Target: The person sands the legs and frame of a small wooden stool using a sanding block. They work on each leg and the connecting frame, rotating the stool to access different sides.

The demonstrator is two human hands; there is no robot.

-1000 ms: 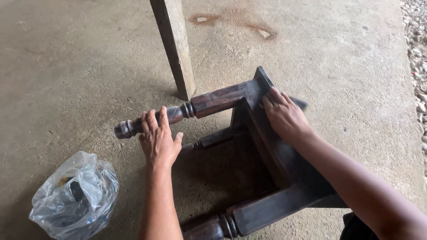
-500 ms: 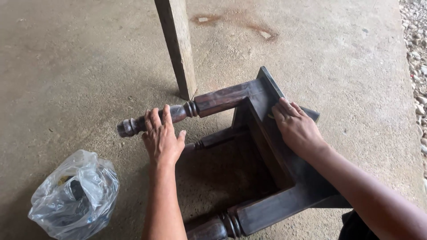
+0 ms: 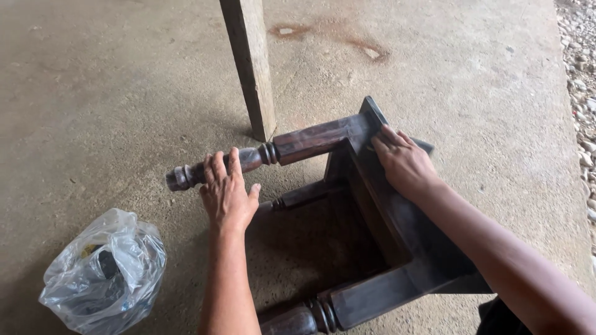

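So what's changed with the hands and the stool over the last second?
The right hand slid a little down the stool's side panel, toward the person. The left hand stayed on the turned leg, and the stool, plastic bag and post stayed put.

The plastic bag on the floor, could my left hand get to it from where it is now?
Probably yes. The left hand rests on the turned leg, and only bare concrete floor separates it from the plastic bag.
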